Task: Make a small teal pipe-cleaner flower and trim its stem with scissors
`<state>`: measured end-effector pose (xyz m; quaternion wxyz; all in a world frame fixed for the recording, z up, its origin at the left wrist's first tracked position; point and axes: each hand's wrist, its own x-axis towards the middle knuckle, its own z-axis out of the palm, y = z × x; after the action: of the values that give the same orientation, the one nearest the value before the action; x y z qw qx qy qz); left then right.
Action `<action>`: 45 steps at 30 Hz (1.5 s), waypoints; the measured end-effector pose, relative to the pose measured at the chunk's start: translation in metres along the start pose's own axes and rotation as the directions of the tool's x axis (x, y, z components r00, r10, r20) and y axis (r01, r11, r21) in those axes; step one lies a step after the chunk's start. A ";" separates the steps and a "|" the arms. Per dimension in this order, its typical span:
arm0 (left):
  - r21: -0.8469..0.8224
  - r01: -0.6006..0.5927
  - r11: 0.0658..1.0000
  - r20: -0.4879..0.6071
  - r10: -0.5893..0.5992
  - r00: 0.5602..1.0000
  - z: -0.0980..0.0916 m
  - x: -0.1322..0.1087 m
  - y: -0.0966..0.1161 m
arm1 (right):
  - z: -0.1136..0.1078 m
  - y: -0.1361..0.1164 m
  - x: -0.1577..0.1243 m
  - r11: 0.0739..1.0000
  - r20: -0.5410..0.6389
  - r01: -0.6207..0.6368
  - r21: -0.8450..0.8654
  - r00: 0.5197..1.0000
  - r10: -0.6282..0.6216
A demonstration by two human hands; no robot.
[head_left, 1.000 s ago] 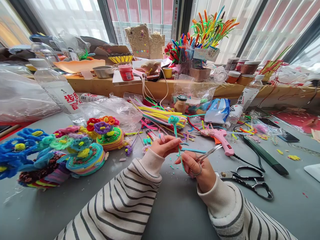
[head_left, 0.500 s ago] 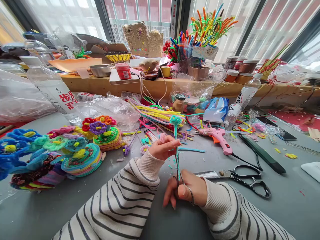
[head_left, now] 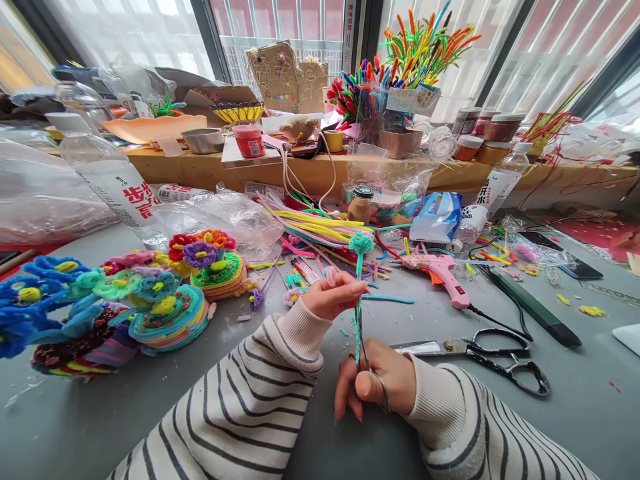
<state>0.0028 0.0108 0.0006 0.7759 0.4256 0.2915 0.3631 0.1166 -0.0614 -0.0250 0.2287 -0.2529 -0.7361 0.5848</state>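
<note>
My left hand [head_left: 334, 296] pinches the stem of an upright teal pipe-cleaner flower [head_left: 361, 243], whose curled head stands just above my fingers. Below it, my right hand [head_left: 376, 385] is closed round a pair of small silver scissors [head_left: 365, 352]. Their blades point up along the lower part of the teal stem [head_left: 358, 333]. Both sleeves are white with dark stripes. Small teal fluff bits lie on the grey table [head_left: 150, 413] under my hands.
Large black scissors [head_left: 493, 357] and a pink glue gun [head_left: 443, 273] lie to the right. Finished pipe-cleaner flowers [head_left: 165, 293] crowd the left. Loose pipe cleaners [head_left: 320, 230], plastic bags, bottles and jars fill the back, with a wooden ledge [head_left: 300, 175] behind.
My right hand dropped from beside the stem to below it and turned the small scissors upright along the stem. My left hand kept its hold on the flower.
</note>
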 end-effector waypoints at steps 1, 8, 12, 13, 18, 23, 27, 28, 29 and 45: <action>0.002 -0.005 1.000 -0.001 0.005 1.000 0.000 0.000 0.000 | 0.000 0.000 0.000 1.000 -0.009 -0.009 -0.001 1.000 0.009; 0.019 -0.010 1.000 -0.042 0.011 0.999 0.001 -0.001 0.001 | 0.005 -0.004 0.002 0.995 -0.078 -0.063 0.074 0.995 0.069; -0.022 -0.004 1.000 -0.058 0.003 0.998 0.002 -0.001 0.001 | 0.005 -0.005 0.002 0.994 -0.101 -0.068 0.083 0.992 0.076; -0.042 0.005 0.999 -0.063 -0.007 0.998 0.002 -0.001 0.001 | 0.005 -0.005 0.001 0.994 -0.102 -0.073 0.080 0.991 0.081; -0.106 -0.009 0.994 -0.132 -0.005 0.991 0.002 -0.002 0.003 | 0.005 -0.004 0.001 0.994 -0.064 -0.089 0.070 0.994 0.093; -0.115 -0.027 0.993 -0.151 0.010 0.989 0.004 -0.002 0.002 | 0.006 -0.004 0.000 0.997 -0.037 -0.037 0.070 0.999 0.039; -0.116 -0.011 0.993 -0.135 -0.005 0.991 0.005 -0.003 0.001 | 0.005 -0.004 0.000 0.998 -0.028 -0.029 0.051 0.999 0.030; -0.111 -0.009 0.994 -0.128 -0.005 0.992 0.006 -0.004 0.000 | 0.004 -0.003 0.000 0.999 -0.017 -0.019 0.043 1.000 0.020; -0.105 -0.009 0.994 -0.125 -0.004 0.992 0.007 -0.005 0.000 | 0.004 -0.003 0.000 0.999 -0.004 -0.006 0.039 1.000 0.006; -0.147 -0.107 0.983 -0.167 0.082 0.982 0.004 -0.003 -0.001 | 0.004 -0.002 0.001 0.974 -0.016 -0.190 0.122 0.981 0.193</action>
<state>0.0040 0.0059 0.0024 0.7625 0.3467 0.3033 0.4543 0.1129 -0.0640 -0.0243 0.1964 -0.3167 -0.6685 0.6436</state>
